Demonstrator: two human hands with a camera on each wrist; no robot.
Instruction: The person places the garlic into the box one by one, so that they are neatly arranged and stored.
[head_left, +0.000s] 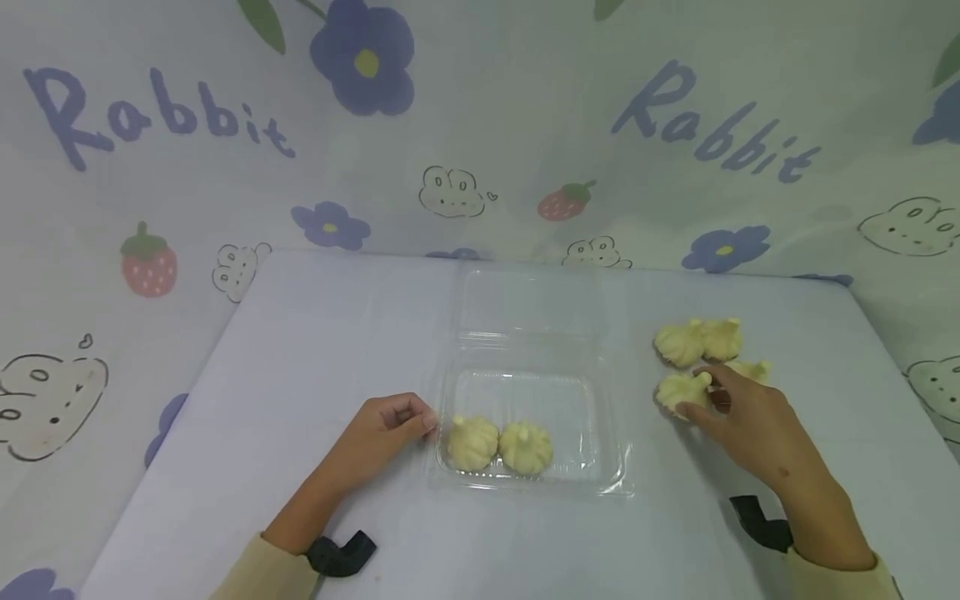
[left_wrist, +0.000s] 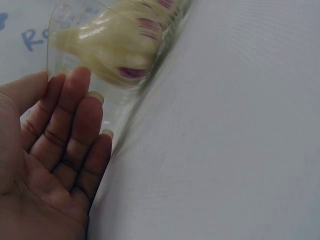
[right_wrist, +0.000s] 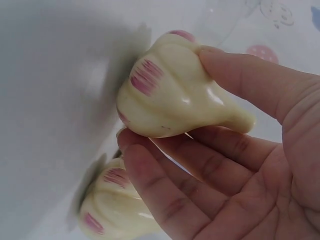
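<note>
A clear plastic box (head_left: 592, 479) lies with its lid folded back, two garlic bulbs (head_left: 472, 443) side by side in its front left part. At the box's left edge, my left hand (head_left: 382, 437) pinches the rim between thumb and fingers; the left wrist view shows the hand (left_wrist: 60, 145) on the clear wall beside a bulb (left_wrist: 115, 45). On the right, my right hand (head_left: 757, 425) holds a garlic bulb (head_left: 681, 393) with purple marks between thumb and fingers, also plain in the right wrist view, where another bulb (right_wrist: 117, 200) sits below the fingers.
Behind my right hand are two touching bulbs (head_left: 678, 343), and one more (head_left: 752, 371) is partly hidden by the hand. The open lid (head_left: 532, 304) reaches toward the table's back edge. A printed cloth (head_left: 480, 125) hangs behind the white table (head_left: 300, 350).
</note>
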